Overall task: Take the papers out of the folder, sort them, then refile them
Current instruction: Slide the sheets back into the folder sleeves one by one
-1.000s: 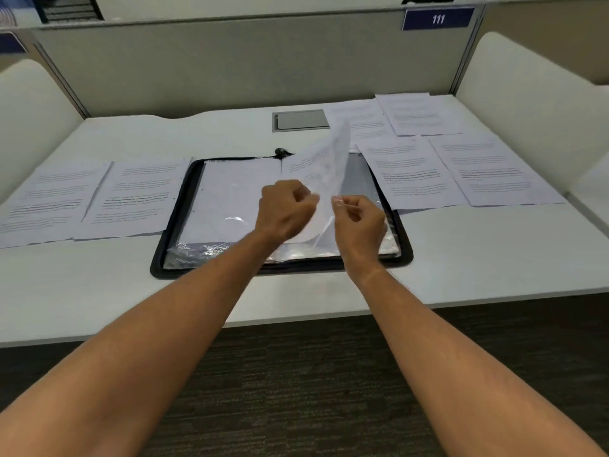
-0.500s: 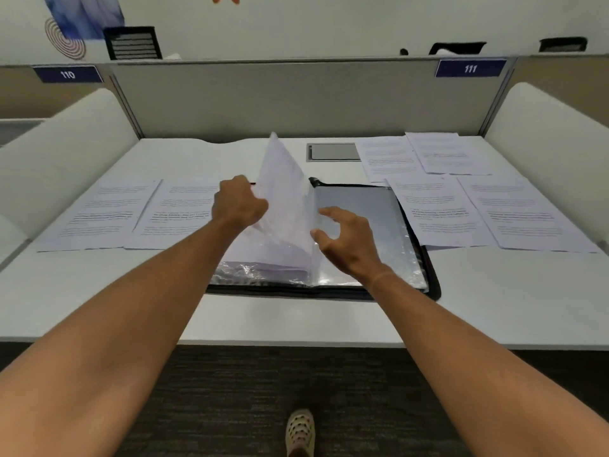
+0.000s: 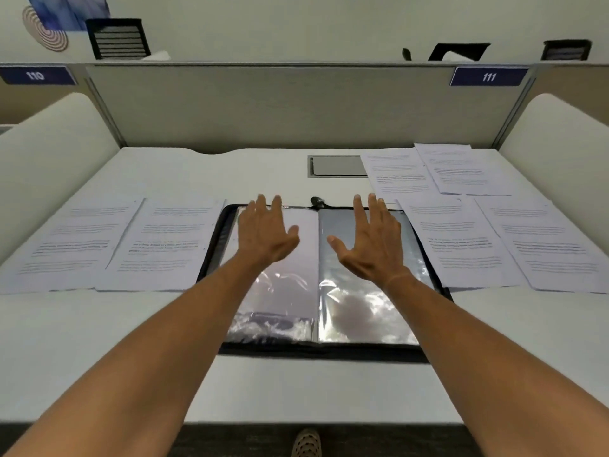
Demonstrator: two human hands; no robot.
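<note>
1. At six o'clock, nearest the viewer, a beige perforated shoe [image 3: 306, 443] stood on the dark carpet below the edge of the white worktop [image 3: 99, 357].
2. Beyond it, at the centre of the worktop, the black zip-edged folder of clear plastic sleeves [image 3: 329, 352] lay open flat; its left page looked pale and its right page grey.
3. The left hand [image 3: 265, 234] reached over the left page, fingers straight and spread wide, holding nothing; whether it touched the sleeve could not be told.
4. The right hand [image 3: 370, 240] was over the right page in the same manner, fingers straight, thumb out, holding nothing.
5. At nine o'clock from the folder, two white printed paper sheets [image 3: 115, 245] lay side by side on the worktop, the nearer one just beside the folder's edge.
6. At three o'clock, two more printed sheets [image 3: 504, 245] lay side by side, also close to the folder.
7. At one o'clock, farther back, another overlapping pair of printed sheets [image 3: 435, 169] lay beside a grey rectangular cable hatch [image 3: 336, 165].
8. At twelve o'clock, farthest off, the grey partition panel [image 3: 296, 107] carried a blue plate numbered 111 [image 3: 488, 76].
</note>
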